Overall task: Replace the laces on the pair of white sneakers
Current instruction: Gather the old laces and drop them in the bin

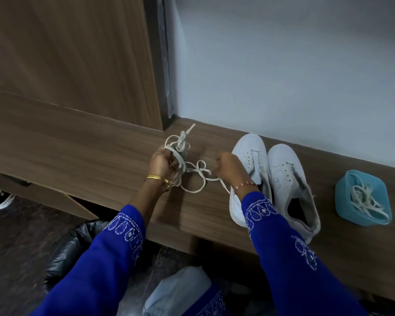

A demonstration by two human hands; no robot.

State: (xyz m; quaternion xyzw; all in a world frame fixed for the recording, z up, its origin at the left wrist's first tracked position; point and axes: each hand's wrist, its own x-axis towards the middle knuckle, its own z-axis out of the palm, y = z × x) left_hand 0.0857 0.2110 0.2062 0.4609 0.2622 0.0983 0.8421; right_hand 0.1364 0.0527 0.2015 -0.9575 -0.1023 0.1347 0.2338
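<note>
Both hands [163, 161] [226, 166] grip lace [192, 172] — sneakers [269, 174] beside.

Blue embroidered sleeves [281, 242], gold bangle [157, 178], beaded bracelet [246, 184]

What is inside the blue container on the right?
The blue container holds a loose tangle of white laces. Whatever lies beneath them, and the container's floor, is covered.
</note>
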